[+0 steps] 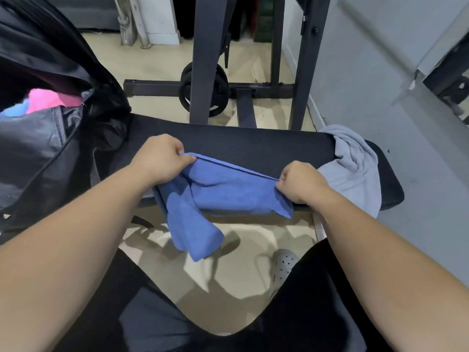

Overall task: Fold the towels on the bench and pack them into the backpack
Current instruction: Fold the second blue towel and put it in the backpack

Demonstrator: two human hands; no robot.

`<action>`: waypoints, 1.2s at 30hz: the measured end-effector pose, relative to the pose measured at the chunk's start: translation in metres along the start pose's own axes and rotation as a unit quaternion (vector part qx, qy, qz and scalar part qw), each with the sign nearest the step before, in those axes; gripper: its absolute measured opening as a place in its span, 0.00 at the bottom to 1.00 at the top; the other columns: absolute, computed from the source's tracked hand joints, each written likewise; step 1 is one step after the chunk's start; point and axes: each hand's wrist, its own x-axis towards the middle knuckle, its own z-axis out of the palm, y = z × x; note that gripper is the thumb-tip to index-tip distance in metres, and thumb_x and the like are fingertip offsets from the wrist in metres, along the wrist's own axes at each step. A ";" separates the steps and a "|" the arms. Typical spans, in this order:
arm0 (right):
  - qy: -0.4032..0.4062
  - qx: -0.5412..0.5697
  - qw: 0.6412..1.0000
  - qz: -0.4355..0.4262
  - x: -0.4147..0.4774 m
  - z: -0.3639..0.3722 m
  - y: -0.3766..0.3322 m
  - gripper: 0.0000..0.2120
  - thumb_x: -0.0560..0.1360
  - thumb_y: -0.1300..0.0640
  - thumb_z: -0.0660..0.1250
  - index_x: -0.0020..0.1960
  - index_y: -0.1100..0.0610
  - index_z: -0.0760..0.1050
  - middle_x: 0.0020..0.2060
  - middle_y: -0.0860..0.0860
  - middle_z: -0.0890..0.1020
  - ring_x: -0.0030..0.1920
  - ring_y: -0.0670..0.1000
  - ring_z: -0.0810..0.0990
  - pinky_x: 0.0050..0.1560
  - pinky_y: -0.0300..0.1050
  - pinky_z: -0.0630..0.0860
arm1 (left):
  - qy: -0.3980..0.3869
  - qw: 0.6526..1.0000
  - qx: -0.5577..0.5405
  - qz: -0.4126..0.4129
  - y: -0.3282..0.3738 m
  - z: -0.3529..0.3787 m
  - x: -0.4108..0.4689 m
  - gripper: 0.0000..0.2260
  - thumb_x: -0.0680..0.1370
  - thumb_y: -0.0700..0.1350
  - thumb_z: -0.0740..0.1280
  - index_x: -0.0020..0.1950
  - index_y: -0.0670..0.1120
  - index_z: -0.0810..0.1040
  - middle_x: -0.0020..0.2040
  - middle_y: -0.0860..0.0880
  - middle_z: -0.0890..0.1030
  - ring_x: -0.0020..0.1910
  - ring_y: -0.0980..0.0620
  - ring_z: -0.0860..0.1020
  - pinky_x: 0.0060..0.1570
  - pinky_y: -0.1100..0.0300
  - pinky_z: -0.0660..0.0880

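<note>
Folding is under way at a black padded bench, where a person draws the doubled top edge of a blue towel taut between two bare hands. The left hand pinches one end of that edge, fingers curled tight on the cloth. The right hand pinches the other end in the same way. The towel's body lies on the near edge of the bench, and a loose tail hangs off it toward the floor.

A grey towel lies crumpled over the bench's right end, not yet folded. At the left stands the open black backpack, with pink cloth and pale blue cloth showing in its mouth, so some packing appears to be done. A weight plate leans among the rack's uprights behind.

The step in hand looks like squaring this towel's edges before another fold. The next move probably calls for gathering the hanging tail up onto the pad, bringing the two pinched corners together evenly, then pressing the bundle flat and small enough to slide in beside what the backpack holds already.
</note>
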 end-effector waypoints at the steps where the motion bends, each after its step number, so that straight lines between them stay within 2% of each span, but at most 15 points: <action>1: 0.002 -0.004 1.000 0.004 0.007 -0.002 0.001 0.04 0.74 0.57 0.66 0.43 0.55 0.80 0.39 0.52 0.81 0.40 0.56 0.80 0.36 0.43 0.73 | -0.012 0.999 0.045 -0.006 -0.005 0.009 0.006 0.19 0.78 0.54 0.69 0.32 0.45 0.73 0.34 0.47 0.77 0.36 0.47 0.75 0.35 0.56 0.68; 4: 0.003 -0.058 0.998 0.015 0.026 -0.017 0.000 0.07 0.73 0.64 0.64 0.44 0.55 0.80 0.40 0.52 0.81 0.40 0.57 0.79 0.34 0.42 0.71 | -0.031 0.993 0.115 -0.021 -0.013 0.033 0.024 0.19 0.81 0.55 0.63 0.34 0.47 0.72 0.39 0.45 0.79 0.40 0.42 0.76 0.38 0.54 0.71; 7: -0.006 -0.065 0.998 0.011 0.048 -0.028 0.001 0.12 0.74 0.65 0.62 0.53 0.54 0.80 0.49 0.54 0.82 0.46 0.58 0.80 0.45 0.47 0.79 | -0.029 0.990 0.130 -0.039 -0.011 0.042 0.047 0.16 0.82 0.55 0.61 0.40 0.47 0.75 0.42 0.46 0.78 0.42 0.42 0.75 0.40 0.54 0.71; 9: -0.022 -0.042 0.999 -0.014 0.055 -0.031 -0.004 0.07 0.76 0.55 0.64 0.48 0.54 0.79 0.47 0.53 0.83 0.45 0.57 0.80 0.43 0.48 0.79 | -0.032 0.990 0.133 -0.046 -0.008 0.045 0.063 0.14 0.82 0.55 0.61 0.43 0.47 0.76 0.43 0.47 0.77 0.43 0.42 0.75 0.41 0.54 0.71; 11: -0.077 -0.048 0.995 -0.044 0.052 -0.028 -0.015 0.19 0.71 0.37 0.65 0.38 0.53 0.76 0.38 0.50 0.81 0.40 0.54 0.79 0.35 0.46 0.72 | -0.039 0.988 0.139 -0.053 -0.008 0.050 0.075 0.14 0.81 0.56 0.61 0.45 0.47 0.76 0.44 0.47 0.76 0.44 0.42 0.75 0.41 0.54 0.71; 12: -0.102 -0.086 0.989 -0.057 0.049 -0.025 -0.020 0.23 0.68 0.32 0.66 0.35 0.53 0.74 0.35 0.49 0.80 0.38 0.53 0.79 0.33 0.44 0.69 | -0.041 0.987 0.142 -0.056 -0.009 0.054 0.078 0.14 0.81 0.56 0.61 0.44 0.47 0.76 0.43 0.46 0.76 0.43 0.42 0.75 0.41 0.54 0.71; 13: -0.116 -0.130 0.982 -0.076 0.045 -0.021 -0.024 0.23 0.67 0.32 0.68 0.35 0.53 0.74 0.35 0.49 0.79 0.36 0.52 0.78 0.32 0.44 0.68 | -0.040 0.987 0.143 -0.059 -0.010 0.059 0.080 0.15 0.81 0.56 0.61 0.43 0.47 0.75 0.43 0.46 0.77 0.43 0.42 0.75 0.40 0.54 0.71; 15: -0.138 -0.185 0.969 -0.092 0.048 -0.012 -0.025 0.15 0.68 0.42 0.71 0.36 0.53 0.73 0.35 0.50 0.78 0.35 0.52 0.77 0.32 0.43 0.69 | -0.023 0.989 0.135 -0.058 -0.013 0.069 0.079 0.17 0.82 0.56 0.59 0.39 0.47 0.72 0.41 0.46 0.77 0.41 0.41 0.75 0.38 0.54 0.70; 18: -0.164 -0.184 0.964 -0.104 0.066 -0.011 -0.019 0.05 0.65 0.54 0.70 0.37 0.55 0.76 0.35 0.52 0.80 0.35 0.55 0.79 0.32 0.44 0.74 | 0.015 0.990 0.132 -0.041 -0.017 0.079 0.076 0.17 0.82 0.55 0.59 0.39 0.46 0.71 0.37 0.47 0.74 0.38 0.41 0.73 0.35 0.54 0.67; 20: -0.193 -0.175 0.957 -0.127 0.077 -0.015 -0.015 0.05 0.63 0.59 0.69 0.39 0.54 0.80 0.37 0.52 0.83 0.39 0.57 0.82 0.35 0.48 0.79 | 0.029 0.989 0.145 -0.020 -0.020 0.081 0.077 0.17 0.82 0.55 0.58 0.41 0.44 0.71 0.36 0.48 0.73 0.37 0.42 0.72 0.35 0.54 0.65; 23: -0.218 -0.127 0.954 -0.164 0.096 -0.028 -0.008 0.06 0.65 0.62 0.72 0.38 0.51 0.82 0.33 0.48 0.84 0.36 0.51 0.84 0.37 0.47 0.81 | 0.032 0.986 0.162 0.010 -0.023 0.082 0.082 0.17 0.83 0.55 0.58 0.41 0.44 0.70 0.37 0.47 0.72 0.37 0.42 0.71 0.35 0.53 0.64; 26: -0.187 -0.127 0.961 -0.162 0.126 -0.044 -0.001 0.07 0.69 0.63 0.71 0.37 0.51 0.81 0.33 0.47 0.83 0.36 0.49 0.81 0.37 0.42 0.76 | 0.026 0.982 0.185 0.031 -0.026 0.078 0.095 0.18 0.83 0.56 0.57 0.39 0.45 0.67 0.35 0.49 0.70 0.36 0.42 0.71 0.34 0.54 0.63; 29: -0.083 -0.152 0.977 -0.125 0.160 -0.045 0.000 0.09 0.71 0.66 0.67 0.38 0.52 0.79 0.38 0.52 0.83 0.42 0.56 0.81 0.42 0.47 0.80 | 0.019 0.979 0.199 0.031 -0.026 0.070 0.114 0.19 0.83 0.57 0.56 0.39 0.46 0.67 0.35 0.49 0.69 0.37 0.42 0.72 0.34 0.54 0.64; 31: -0.023 -0.183 0.976 -0.116 0.176 -0.044 -0.006 0.09 0.71 0.67 0.66 0.44 0.54 0.80 0.42 0.55 0.82 0.44 0.59 0.80 0.43 0.48 0.80 | 0.012 0.975 0.216 0.044 -0.023 0.066 0.127 0.18 0.84 0.56 0.56 0.39 0.46 0.68 0.37 0.48 0.72 0.38 0.42 0.73 0.35 0.54 0.65; 36: 0.035 -0.241 0.966 -0.084 0.192 -0.045 -0.020 0.11 0.71 0.69 0.62 0.48 0.57 0.77 0.36 0.53 0.74 0.37 0.58 0.74 0.38 0.47 0.73 | 0.005 0.968 0.245 0.062 -0.010 0.063 0.160 0.16 0.84 0.55 0.54 0.44 0.47 0.70 0.40 0.47 0.71 0.40 0.41 0.73 0.38 0.53 0.68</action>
